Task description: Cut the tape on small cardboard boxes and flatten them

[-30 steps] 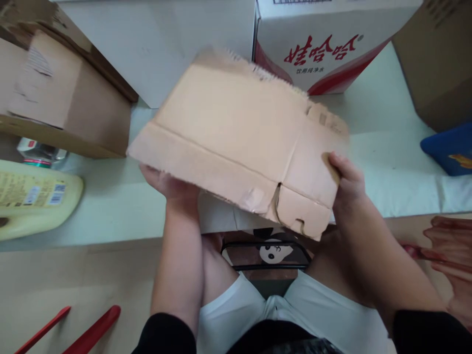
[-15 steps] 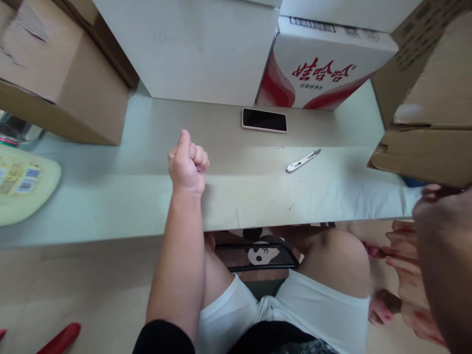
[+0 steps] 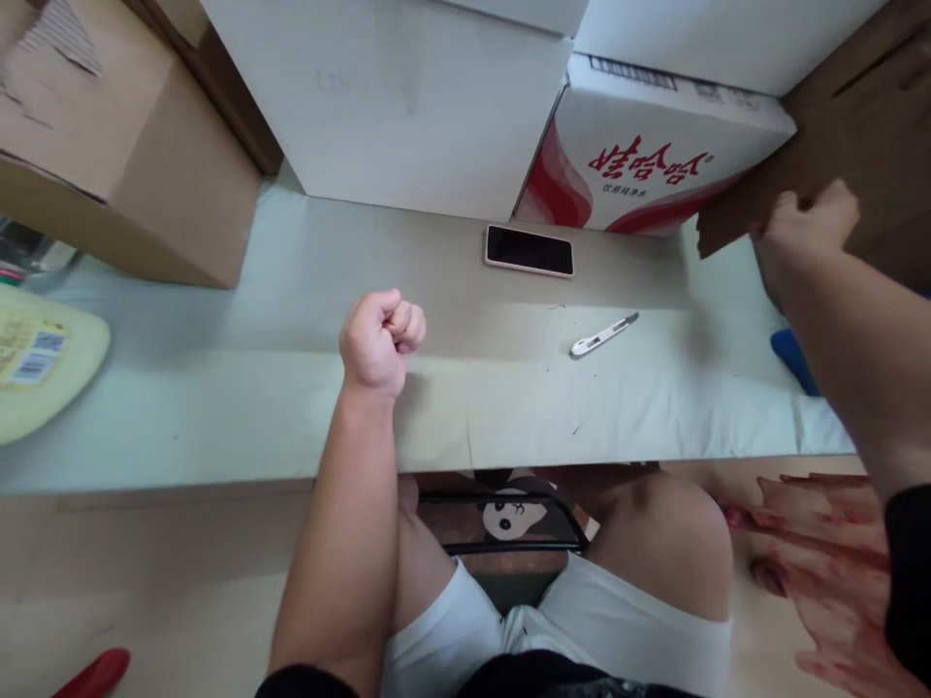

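Note:
My left hand (image 3: 382, 341) is curled into a loose fist just above the table, thumb on top, and nothing shows in it. Over at the right, my right hand (image 3: 809, 228) has its fingers bent against a brown cardboard box (image 3: 865, 126), seemingly gripping its lower part; the fingertips are partly hidden. Between the hands lies a white utility knife (image 3: 605, 335), its tip pointing up and to the right. Behind the knife rests a phone (image 3: 529, 251) with a dark screen, close to the boxes.
A white carton with red print (image 3: 647, 155) and a large white box (image 3: 407, 107) line the back. Another brown box (image 3: 181, 184) and a pale yellow bottle (image 3: 50, 364) are on the left. Something blue (image 3: 796, 361) lies by my right forearm. The table's cloth (image 3: 218, 407) ends before my knees.
My right hand has moved up and to the left from the table's right edge, and the cardboard there has shifted. My left thumb has folded down from pointing up. The view has tilted slightly.

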`<action>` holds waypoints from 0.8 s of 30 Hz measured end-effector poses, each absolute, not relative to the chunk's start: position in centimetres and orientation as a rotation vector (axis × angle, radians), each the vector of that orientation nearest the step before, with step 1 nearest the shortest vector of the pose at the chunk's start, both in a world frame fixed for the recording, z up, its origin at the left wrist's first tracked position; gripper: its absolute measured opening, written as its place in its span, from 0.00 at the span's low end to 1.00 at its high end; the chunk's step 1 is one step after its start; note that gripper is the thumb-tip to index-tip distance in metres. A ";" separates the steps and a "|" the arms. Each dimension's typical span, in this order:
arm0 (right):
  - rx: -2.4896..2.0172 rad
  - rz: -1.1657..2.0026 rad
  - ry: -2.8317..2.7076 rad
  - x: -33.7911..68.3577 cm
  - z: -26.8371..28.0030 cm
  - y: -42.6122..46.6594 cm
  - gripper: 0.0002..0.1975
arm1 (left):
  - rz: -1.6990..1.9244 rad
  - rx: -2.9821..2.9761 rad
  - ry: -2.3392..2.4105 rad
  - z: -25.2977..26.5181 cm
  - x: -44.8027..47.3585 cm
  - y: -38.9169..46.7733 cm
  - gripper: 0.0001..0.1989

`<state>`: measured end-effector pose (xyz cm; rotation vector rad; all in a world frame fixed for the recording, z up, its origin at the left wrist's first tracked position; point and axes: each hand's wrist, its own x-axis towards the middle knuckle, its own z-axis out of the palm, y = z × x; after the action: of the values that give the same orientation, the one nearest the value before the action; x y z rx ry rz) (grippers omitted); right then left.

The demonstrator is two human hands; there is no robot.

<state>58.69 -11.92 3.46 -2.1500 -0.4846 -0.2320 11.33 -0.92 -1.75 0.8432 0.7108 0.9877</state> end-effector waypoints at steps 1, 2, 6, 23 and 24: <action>-2.260 -0.205 -0.474 58.6 3.8 -11.2 0.15 | 0.986 0.870 0.710 -1.8 11.3 -0.9 0.30; -2.371 -0.168 -0.457 58.4 4.0 -10.6 0.21 | 0.986 0.905 0.706 -1.8 11.3 -0.8 0.29; -2.539 -0.045 -0.493 57.5 3.9 -9.2 0.38 | 0.985 1.025 0.692 -2.0 11.1 -0.7 0.26; -2.698 0.027 -0.797 53.6 5.4 -12.4 0.30 | 0.996 1.059 0.705 -1.4 10.5 -0.8 0.23; -2.709 0.043 -0.855 52.7 6.0 -12.3 0.27 | 1.004 1.059 0.702 -1.3 10.3 -0.8 0.23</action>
<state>52.68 -12.30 6.02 -2.7093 -0.8553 0.0432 10.29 -0.78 -1.31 1.0590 0.7023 1.0039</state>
